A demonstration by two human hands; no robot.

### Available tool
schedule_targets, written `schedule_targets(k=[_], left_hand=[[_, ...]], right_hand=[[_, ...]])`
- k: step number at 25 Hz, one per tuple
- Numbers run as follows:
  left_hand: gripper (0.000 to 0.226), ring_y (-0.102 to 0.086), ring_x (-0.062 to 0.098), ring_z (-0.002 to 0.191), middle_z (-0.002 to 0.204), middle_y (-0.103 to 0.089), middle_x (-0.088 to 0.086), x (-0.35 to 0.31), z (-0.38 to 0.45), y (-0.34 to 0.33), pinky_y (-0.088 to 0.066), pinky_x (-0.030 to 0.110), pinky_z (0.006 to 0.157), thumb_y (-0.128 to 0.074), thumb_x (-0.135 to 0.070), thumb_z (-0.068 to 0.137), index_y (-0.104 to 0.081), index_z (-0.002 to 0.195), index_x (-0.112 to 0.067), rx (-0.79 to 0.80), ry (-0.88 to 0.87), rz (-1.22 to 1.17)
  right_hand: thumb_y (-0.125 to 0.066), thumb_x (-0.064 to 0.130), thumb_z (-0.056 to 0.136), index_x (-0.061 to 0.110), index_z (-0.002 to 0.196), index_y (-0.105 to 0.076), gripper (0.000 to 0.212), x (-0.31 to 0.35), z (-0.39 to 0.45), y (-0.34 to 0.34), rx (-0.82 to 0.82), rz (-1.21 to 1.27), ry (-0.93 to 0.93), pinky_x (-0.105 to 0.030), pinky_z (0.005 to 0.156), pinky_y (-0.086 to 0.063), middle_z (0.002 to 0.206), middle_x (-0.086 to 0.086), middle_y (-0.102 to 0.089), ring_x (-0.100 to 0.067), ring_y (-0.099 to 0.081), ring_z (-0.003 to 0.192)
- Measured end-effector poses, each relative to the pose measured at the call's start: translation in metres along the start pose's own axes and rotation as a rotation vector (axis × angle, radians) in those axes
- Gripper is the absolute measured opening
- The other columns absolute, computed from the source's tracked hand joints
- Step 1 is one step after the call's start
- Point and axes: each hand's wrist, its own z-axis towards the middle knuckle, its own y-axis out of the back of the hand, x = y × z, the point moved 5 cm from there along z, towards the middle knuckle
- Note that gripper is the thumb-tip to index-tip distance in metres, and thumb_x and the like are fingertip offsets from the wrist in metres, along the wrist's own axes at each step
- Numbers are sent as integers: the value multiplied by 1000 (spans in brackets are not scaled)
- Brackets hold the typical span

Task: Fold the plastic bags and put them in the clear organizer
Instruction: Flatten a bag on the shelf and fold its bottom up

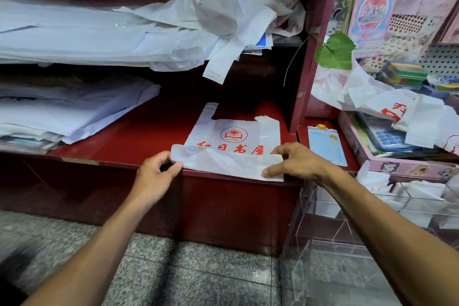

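Both hands' fingers pinching folded plastic bag, red shelf

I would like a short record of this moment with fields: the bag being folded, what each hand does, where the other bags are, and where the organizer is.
bag in work: white plastic bag with red print, flat on the red shelf, bottom edge folded up over the print
left hand: pinches the fold's left corner
right hand: pinches the fold's right end
loose bags: crumpled heap on the upper shelf
clear organizer: lower right, beside the shelf, some folded white bags inside
fold state: first fold only
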Motion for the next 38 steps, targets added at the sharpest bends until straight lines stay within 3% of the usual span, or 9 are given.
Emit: schedule_targets(k=[2, 5, 10, 17, 23, 26, 29, 34, 38], left_hand=[[11, -65, 8, 99, 97, -73, -13, 0, 1, 1, -47, 38, 93, -65, -30, 87, -72, 95, -28, -10, 17, 21], [26, -66, 14, 94, 90, -73, -10, -2, 2, 1, -49, 43, 92, -58, -45, 80, -70, 90, -24, -52, 42, 55], [30, -56, 29, 72, 61, -55, -1, -10, 2, -2, -46, 48, 83, -61, -38, 87, -59, 64, -20, -213, 81, 202], [29, -60, 23, 73, 66, -63, -2, -13, 6, -3, -48, 51, 87, -66, -35, 89, -61, 65, -18, -253, 42, 192], [22, -62, 21, 74, 70, -66, -5, -9, 8, 1, -49, 45, 84, -70, -33, 87, -65, 70, -20, -266, 25, 176], [22, -58, 24, 79, 66, -61, -4, -12, 6, -1, -32, 38, 83, -69, -35, 88, -63, 70, -21, -273, 59, 298], [17, -58, 23, 80, 64, -57, -7, -11, 5, 1, -26, 36, 81, -71, -34, 86, -61, 75, -25, -292, 73, 336], [15, -57, 20, 83, 77, -60, -10, -13, 0, 6, -34, 38, 84, -73, -26, 86, -59, 91, -28, -303, 38, 283], [18, -46, 24, 111, 119, -60, -7, -16, 2, -3, -28, 35, 85, -64, -14, 92, -70, 101, -28, -186, -177, 530]], right_hand=[[-87, 22, 71, 9, 81, -71, 23, 5, -1, -2, -10, 14, 33, -29, 73, -49, 83, 1, -71, -16, -64, 77], [-86, 24, 71, 9, 85, -72, 25, 3, -2, -2, 20, -19, 14, -30, 74, -48, 87, -8, -71, -16, -62, 79], [-75, 26, 84, -9, 87, -63, 38, -11, 4, -1, -27, -78, -114, -31, 68, -41, 74, -8, -54, -20, -50, 69], [-57, 35, 95, 16, 76, -47, 29, -4, 2, 2, -395, -207, -60, -35, 67, -43, 76, -2, -59, -24, -56, 77], [-69, 21, 87, 7, 84, -61, 16, -11, 8, 3, -324, -87, -81, -30, 64, -44, 80, -7, -66, -20, -58, 73], [-67, 14, 88, 3, 85, -63, 13, -14, 10, 2, -362, -122, -96, -28, 62, -43, 84, -13, -69, -22, -58, 74], [-67, 16, 87, 14, 93, -61, 9, -13, 10, 0, -389, -112, -105, -31, 72, -49, 89, -6, -68, -24, -64, 85], [-68, 12, 82, 20, 95, -55, 19, -11, 8, 0, -415, -122, -100, -37, 77, -53, 89, -2, -65, -24, -63, 85], [-64, 11, 83, 16, 88, -54, 12, -7, 3, -3, -438, -255, -45, -36, 70, -50, 85, -2, -64, -26, -61, 82]])
